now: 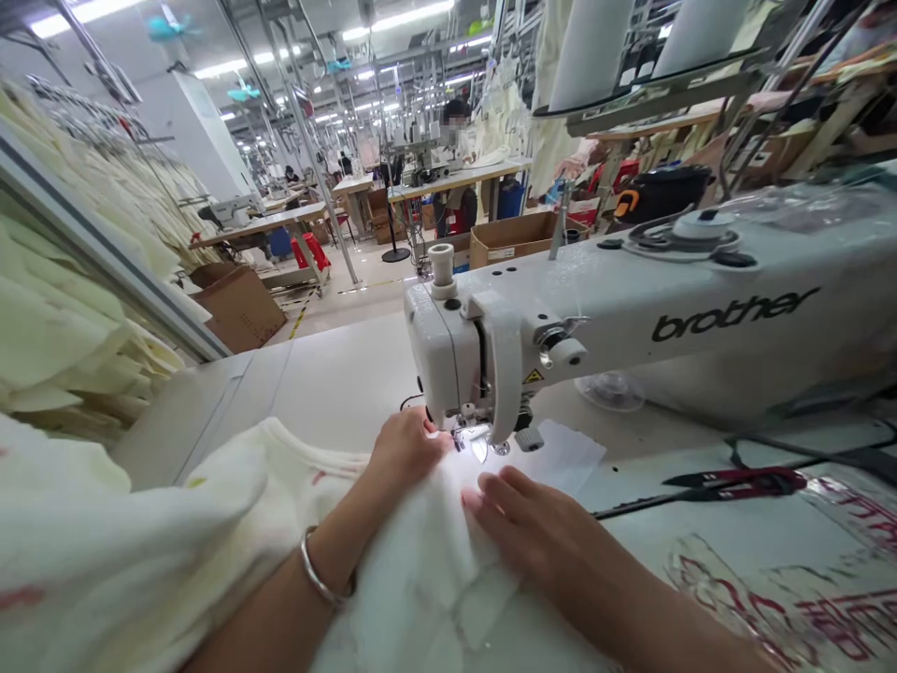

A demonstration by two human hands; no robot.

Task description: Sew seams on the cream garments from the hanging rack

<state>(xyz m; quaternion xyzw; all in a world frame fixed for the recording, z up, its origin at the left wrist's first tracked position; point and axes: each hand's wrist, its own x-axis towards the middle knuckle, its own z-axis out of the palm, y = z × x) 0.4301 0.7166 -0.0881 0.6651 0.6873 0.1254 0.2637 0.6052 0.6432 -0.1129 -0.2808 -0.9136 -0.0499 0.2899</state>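
Crowding the cream fabric (420, 551): sewing machine (631, 308), red snips (743, 481), stacked pieces (63, 327).

Position: worn on the person's head, above the near table edge.
Direction: faces forward and down, tilted, onto the sewing machine (631, 308).
Nearness: close to the machine; the workshop hall recedes far behind.
Overlap: single view.

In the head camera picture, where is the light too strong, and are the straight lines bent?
Head view: the needle lamp overexposes the cream fabric between the left hand and right hand; wide-angle distortion curves the sewing machine and table edge; ceiling lights glare.
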